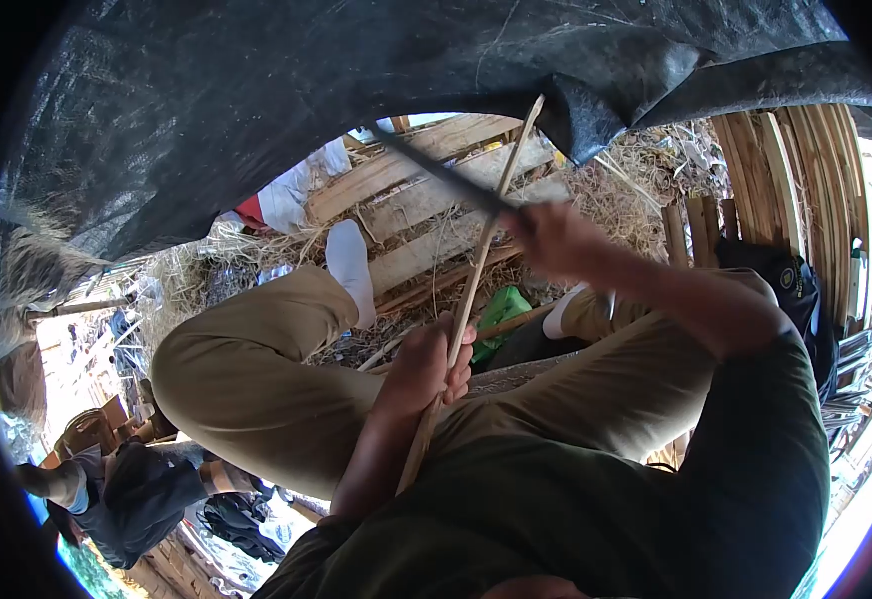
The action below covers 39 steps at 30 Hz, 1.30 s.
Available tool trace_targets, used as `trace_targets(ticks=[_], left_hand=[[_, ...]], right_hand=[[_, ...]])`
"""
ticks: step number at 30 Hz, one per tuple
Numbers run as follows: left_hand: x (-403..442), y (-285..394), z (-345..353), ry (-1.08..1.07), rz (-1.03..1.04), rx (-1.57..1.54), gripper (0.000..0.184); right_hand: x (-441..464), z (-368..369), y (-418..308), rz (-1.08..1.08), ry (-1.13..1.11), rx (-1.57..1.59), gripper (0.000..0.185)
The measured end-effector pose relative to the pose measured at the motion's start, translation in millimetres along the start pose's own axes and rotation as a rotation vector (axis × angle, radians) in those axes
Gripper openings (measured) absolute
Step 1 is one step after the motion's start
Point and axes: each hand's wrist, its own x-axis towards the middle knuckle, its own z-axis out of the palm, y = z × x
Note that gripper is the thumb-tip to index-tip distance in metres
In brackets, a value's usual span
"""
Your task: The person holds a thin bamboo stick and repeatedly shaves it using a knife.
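My left hand (434, 364) is wrapped round a long, thin strip of bamboo or wood (474, 275). The strip slants from my lap up to the hanging dark sheet. In my right hand (561, 243) is the handle of a long dark machete (436, 172), smeared by motion. Its blade points up and left and crosses the strip above my left hand; whether it touches the wood I cannot tell. The handle is mostly hidden by my fingers.
A black plastic sheet (286, 70) hangs low in front. Wooden slats (406, 180) and straw lie by my white-socked foot (350, 260). A green bag (504, 317) is between my legs. Stacked planks (805, 180) stand right, and another seated person (146, 489) is at lower left.
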Motion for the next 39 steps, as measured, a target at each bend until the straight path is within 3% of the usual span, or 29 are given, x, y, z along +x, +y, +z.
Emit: trace_targets(ticks=[2, 5, 8, 11, 14, 16, 19, 22, 23, 26, 27, 30, 34, 35, 38, 39], left_hand=[[3, -7, -9, -0.041, -0.03, -0.032, 0.03], [3, -7, -5, 0.009, 0.087, 0.031, 0.036], [2, -7, -8, -0.019, 0.069, 0.025, 0.04], [-2, -4, -2, 0.007, 0.101, 0.092, 0.042], [2, -6, -4, 0.052, 0.132, 0.1, 0.042], [0, -7, -5, 0.045, 0.101, 0.06, 0.041], [-2, -2, -7, 0.043, 0.12, 0.037, 0.039], [-6, -1, -4, 0.082, 0.102, 0.065, 0.038], [-6, 1, -3, 0.096, 0.09, 0.086, 0.038], [-7, -1, -3, 0.087, 0.088, 0.055, 0.036], [-6, -7, -9, 0.043, 0.075, 0.04, 0.033], [-4, -2, -5, 0.034, 0.038, -0.051, 0.031], [-11, 5, 0, -0.018, -0.044, -0.163, 0.03], [-10, 4, -1, -0.034, -0.06, -0.182, 0.03], [-7, 2, 0, -0.027, -0.066, -0.211, 0.029], [-7, 0, -2, -0.036, -0.061, -0.222, 0.029]], right_hand=[[-28, -27, -59, -0.232, 0.113, 0.039, 0.04], [-10, -53, -52, -0.041, -0.191, 0.199, 0.045], [18, -46, -7, 0.034, 0.07, 0.173, 0.041], [15, -40, -4, 0.211, 0.055, 0.142, 0.042], [-29, -38, -59, -0.271, 0.121, 0.108, 0.044], [-38, -43, -77, -0.255, -0.078, 0.349, 0.045], [-18, -59, -70, 0.063, -0.137, 0.234, 0.039], [13, -48, -20, -0.085, 0.179, 0.226, 0.033], [8, -43, -19, -0.004, 0.112, 0.211, 0.028], [-26, -17, -51, -0.172, 0.044, 0.292, 0.028], [-35, -37, -68, -0.161, -0.015, 0.157, 0.03], [-17, -47, -54, -0.043, -0.063, 0.14, 0.032], [25, -51, -7, -0.002, 0.18, 0.096, 0.039], [21, -46, -8, 0.153, 0.078, 0.254, 0.039], [-17, -21, -54, -0.157, 0.163, 0.361, 0.041], [-17, -23, -53, -0.142, 0.095, 0.326, 0.041]])
